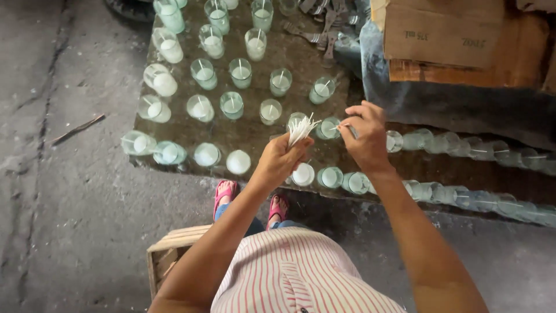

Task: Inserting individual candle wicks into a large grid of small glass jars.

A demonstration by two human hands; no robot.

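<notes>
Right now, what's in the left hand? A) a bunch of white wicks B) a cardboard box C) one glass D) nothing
A: the left hand grips a bunch of white wicks fanned out above its fist, while the right hand pinches a single wick over the glasses of white wax.

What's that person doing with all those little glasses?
A person sits over a low board covered with small glass cups of white wax. The left hand grips a bundle of thin white wicks. The right hand pinches a single wick above the cups. Many cups already have a wick standing in them; some near ones show none.
</notes>
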